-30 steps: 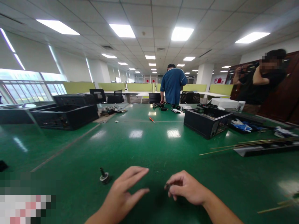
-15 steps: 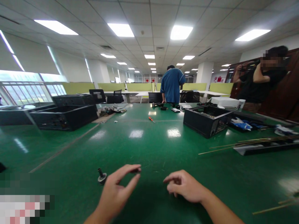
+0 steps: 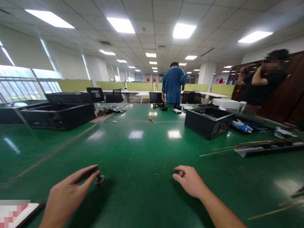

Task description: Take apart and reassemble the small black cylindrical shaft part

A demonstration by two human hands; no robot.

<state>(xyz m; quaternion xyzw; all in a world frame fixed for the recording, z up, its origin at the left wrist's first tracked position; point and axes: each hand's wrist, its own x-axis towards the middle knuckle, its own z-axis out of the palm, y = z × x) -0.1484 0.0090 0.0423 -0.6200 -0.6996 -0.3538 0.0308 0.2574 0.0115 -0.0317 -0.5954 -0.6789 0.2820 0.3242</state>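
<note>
My left hand [image 3: 71, 190] is at the lower left, thumb and fingertips closed around the top of the stem of a small dark metal part [image 3: 100, 181]. That part has a round, wider base and stands upright on the green tabletop [image 3: 142, 152]. Its upper stem is mostly hidden by my fingertips. My right hand [image 3: 190, 181] hovers over the table right of centre, fingers loosely curled, thumb and index finger slightly apart, holding nothing.
Black computer cases [image 3: 59, 117] stand at the left; another case [image 3: 209, 122] is at the right. An orange screwdriver [image 3: 152, 120] lies farther back. Thin brass-coloured rods [image 3: 225, 148] rest by a dark tray [image 3: 266, 150]. Two people [image 3: 174, 82] stand beyond the table.
My left hand has moved left onto the metal part's stem and closed there. My right hand has shifted slightly right, fingers a little less bent. The view has turned slightly.
</note>
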